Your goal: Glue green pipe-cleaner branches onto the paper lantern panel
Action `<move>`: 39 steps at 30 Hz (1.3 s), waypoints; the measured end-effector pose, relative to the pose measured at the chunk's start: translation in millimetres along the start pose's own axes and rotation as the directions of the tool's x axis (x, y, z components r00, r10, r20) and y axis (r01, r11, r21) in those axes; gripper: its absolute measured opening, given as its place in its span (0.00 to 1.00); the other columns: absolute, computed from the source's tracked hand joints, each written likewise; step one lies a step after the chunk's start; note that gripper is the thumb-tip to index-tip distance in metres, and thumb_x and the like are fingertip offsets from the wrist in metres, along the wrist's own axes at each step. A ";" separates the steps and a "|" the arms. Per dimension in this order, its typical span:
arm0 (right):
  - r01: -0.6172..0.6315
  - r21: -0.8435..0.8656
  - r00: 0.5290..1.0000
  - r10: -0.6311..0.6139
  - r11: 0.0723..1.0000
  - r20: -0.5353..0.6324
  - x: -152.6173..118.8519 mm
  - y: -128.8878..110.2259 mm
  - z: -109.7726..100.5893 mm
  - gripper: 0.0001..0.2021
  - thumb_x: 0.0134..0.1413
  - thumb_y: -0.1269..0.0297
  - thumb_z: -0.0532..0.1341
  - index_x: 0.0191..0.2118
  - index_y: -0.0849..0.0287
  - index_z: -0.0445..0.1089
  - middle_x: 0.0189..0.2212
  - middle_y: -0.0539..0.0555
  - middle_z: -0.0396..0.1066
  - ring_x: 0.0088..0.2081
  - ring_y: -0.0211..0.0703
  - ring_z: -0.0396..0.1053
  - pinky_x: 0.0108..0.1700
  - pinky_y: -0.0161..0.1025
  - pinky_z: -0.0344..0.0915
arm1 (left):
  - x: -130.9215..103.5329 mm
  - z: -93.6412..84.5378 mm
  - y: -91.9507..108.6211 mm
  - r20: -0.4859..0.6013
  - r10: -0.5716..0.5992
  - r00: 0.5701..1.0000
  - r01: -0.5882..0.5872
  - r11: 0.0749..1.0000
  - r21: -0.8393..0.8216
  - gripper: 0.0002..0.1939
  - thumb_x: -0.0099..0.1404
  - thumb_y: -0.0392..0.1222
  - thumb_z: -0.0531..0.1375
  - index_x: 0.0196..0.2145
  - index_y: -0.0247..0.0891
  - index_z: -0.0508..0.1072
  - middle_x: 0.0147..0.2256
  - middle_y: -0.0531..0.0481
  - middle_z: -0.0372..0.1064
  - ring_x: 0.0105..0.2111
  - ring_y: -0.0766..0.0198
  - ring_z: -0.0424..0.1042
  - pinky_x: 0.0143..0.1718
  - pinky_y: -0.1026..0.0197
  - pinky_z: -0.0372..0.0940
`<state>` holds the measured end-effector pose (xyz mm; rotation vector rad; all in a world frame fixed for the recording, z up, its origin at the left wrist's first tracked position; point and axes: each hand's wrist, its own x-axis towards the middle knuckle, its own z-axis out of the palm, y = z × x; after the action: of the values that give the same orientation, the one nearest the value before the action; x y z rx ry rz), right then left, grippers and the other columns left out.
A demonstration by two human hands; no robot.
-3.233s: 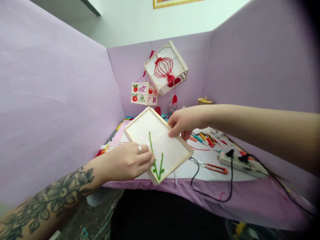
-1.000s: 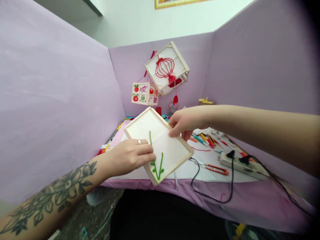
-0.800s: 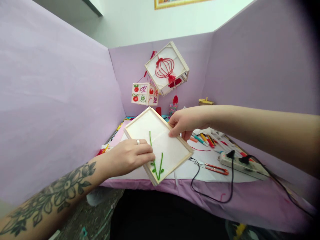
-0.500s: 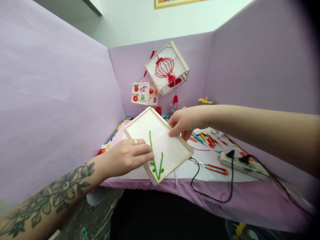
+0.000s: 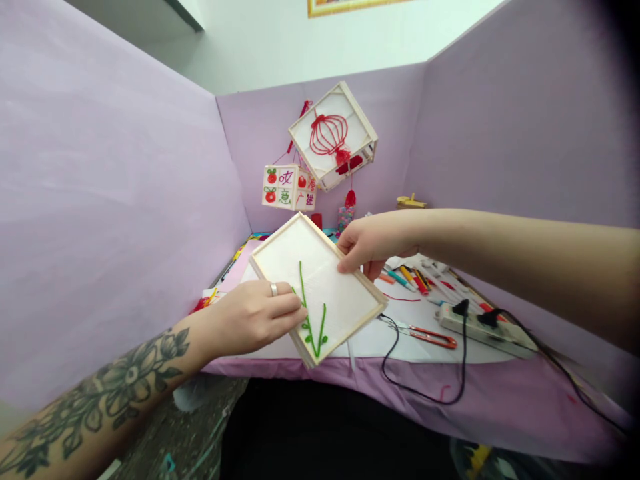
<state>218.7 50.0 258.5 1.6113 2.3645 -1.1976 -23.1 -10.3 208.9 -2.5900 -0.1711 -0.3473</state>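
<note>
A wooden-framed lantern panel (image 5: 345, 293) with a white paper face is tilted on its corner in front of me. Thin green stems (image 5: 310, 330) with small looped leaves form a V on its lower part. My right hand (image 5: 367, 243) grips the upper right edge, thumb on the face and fingers behind. From the left, my left hand (image 5: 265, 312), with a ring on it, has its fingers pressed together at the longer stem. A short green strip (image 5: 294, 291) shows just above those fingertips; the rest of it is hidden.
A box lantern (image 5: 333, 133) with a red lantern design and a smaller decorated one (image 5: 289, 188) hang behind. On the table lie markers (image 5: 407, 277), orange-handled scissors (image 5: 430, 337) and a power strip (image 5: 490, 330) with a looping black cable (image 5: 425, 398). Purple partitions (image 5: 115, 167) flank both sides.
My left fingers have curled and shifted slightly left, and a short green strip now shows above them. The right hand and panel hold nearly the same position.
</note>
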 end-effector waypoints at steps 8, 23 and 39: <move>-0.018 -0.034 1.000 0.018 0.999 -0.007 0.6 -0.9 0.4 0.08 0.53 0.63 0.64 0.38 0.60 0.72 0.36 0.55 0.77 0.36 0.47 0.77 0.35 0.36 0.74 | 0.0 -0.5 -0.3 0.041 -0.051 0.998 0.052 0.998 -0.033 0.14 0.72 0.32 0.47 0.39 0.34 0.72 0.29 0.46 0.72 0.29 0.64 0.68 0.30 0.62 0.64; -0.009 -0.020 1.000 0.009 1.000 -0.010 0.6 -0.2 1.0 0.04 0.54 0.65 0.62 0.35 0.59 0.72 0.35 0.55 0.77 0.35 0.46 0.77 0.35 0.36 0.74 | -2.2 0.2 6.7 0.056 -0.330 0.942 0.325 0.865 -0.381 0.06 0.66 0.35 0.55 0.37 0.35 0.73 0.32 0.46 0.70 0.32 0.64 0.69 0.34 0.63 0.65; -0.008 0.007 1.000 0.008 1.000 -0.010 2.0 1.5 -0.7 0.04 0.52 0.65 0.64 0.33 0.58 0.71 0.32 0.53 0.77 0.33 0.45 0.77 0.35 0.36 0.74 | -2.6 -4.5 17.8 0.026 -0.533 0.846 0.508 0.790 -0.343 0.04 0.64 0.37 0.58 0.36 0.39 0.73 0.33 0.49 0.70 0.31 0.65 0.70 0.31 0.63 0.65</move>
<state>219.3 52.2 257.3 1.6314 2.3602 -1.2010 -23.3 -28.0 203.4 -2.8212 -0.8880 -0.7242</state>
